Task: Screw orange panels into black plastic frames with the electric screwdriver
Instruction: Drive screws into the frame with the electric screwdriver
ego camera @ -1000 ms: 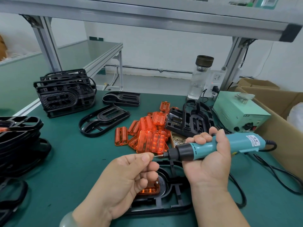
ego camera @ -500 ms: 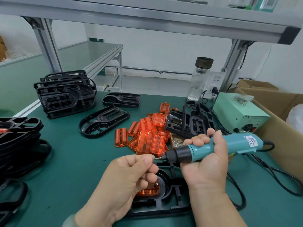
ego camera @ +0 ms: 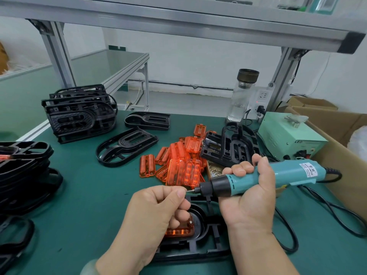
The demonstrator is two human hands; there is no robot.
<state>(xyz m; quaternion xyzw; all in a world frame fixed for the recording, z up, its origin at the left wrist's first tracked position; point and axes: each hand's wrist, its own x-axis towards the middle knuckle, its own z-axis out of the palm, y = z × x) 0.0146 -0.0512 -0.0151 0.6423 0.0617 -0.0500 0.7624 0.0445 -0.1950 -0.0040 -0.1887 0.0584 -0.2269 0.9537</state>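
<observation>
Black frame sits flat on the tabletop, closest to me, with an orange panel in it. Above it, the left hand fingers pinch a tiny piece, too small to call, at the tip of the electric screwdriver. The right hand grips that sideways. Spare panels are piled behind.

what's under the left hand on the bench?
An orange panel seated in a black frame; only its near edge and right corner show. The left hand covers the rest.
</observation>
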